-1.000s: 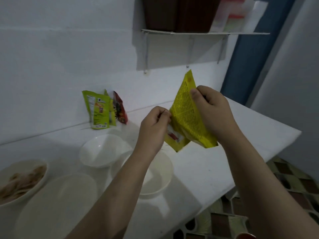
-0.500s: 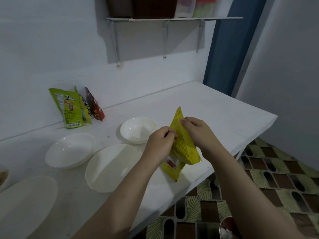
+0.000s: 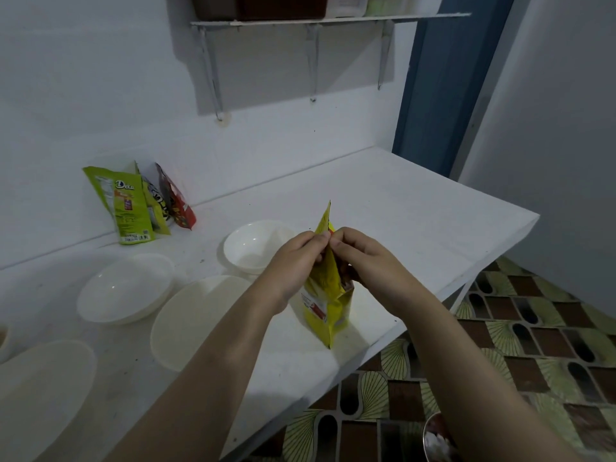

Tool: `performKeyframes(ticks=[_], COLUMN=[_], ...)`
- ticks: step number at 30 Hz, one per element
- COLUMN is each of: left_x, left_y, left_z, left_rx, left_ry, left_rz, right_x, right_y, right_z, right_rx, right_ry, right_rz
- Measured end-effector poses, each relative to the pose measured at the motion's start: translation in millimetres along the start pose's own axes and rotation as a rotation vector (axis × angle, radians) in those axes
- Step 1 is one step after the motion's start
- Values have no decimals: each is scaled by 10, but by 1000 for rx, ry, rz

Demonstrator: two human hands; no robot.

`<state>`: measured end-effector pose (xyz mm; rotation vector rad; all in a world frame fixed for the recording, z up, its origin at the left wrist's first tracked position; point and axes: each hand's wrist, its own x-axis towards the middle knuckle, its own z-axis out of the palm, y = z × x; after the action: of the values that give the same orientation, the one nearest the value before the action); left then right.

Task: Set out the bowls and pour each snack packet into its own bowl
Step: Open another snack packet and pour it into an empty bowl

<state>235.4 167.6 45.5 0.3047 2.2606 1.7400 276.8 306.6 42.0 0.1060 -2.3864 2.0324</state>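
Both hands, left hand [image 3: 293, 258] and right hand [image 3: 360, 258], pinching yellow packet [image 3: 328, 301] at its top seam. Probably light, crinkly, slippery film; best gripped beside the seal.

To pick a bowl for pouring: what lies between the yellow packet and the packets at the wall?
In the head view, one empty white bowl lies between the yellow packet and the packets at the wall.

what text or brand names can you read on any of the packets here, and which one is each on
"Deka", or close to it, in white script: on the green packet leaning at the wall; the letters are soft.
Fine print and a barcode on that green packet: too small to read.
Yellow packet pinched by the left hand and right hand: its label is blurred, unreadable.
Red packet: lettering unreadable.
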Motion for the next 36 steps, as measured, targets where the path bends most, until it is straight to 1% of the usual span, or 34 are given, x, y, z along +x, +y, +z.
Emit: performKeyframes(ticks=[3,8,21,26,31,36], left_x=[37,59,111,133,155,172], left_y=[28,38,90,73,73,88], left_z=[-30,-62,-114,-123,-141,-133], left_rx=[20,28,46,36,-11,-31], left_ry=[-11,-52,-111,-113,-109,-102], left_rz=[-38,-44,-115,-120,-152,-171], right_x=[30,45,92,122,158,158], right_y=[15,9,28,33,34,37], right_z=[24,52,47,79,64,47], right_rx=[-14,-53,-1,28,11,-16], right_ry=[-3,25,43,86,81,38], right_rz=[-4,-10,37,62,65,31])
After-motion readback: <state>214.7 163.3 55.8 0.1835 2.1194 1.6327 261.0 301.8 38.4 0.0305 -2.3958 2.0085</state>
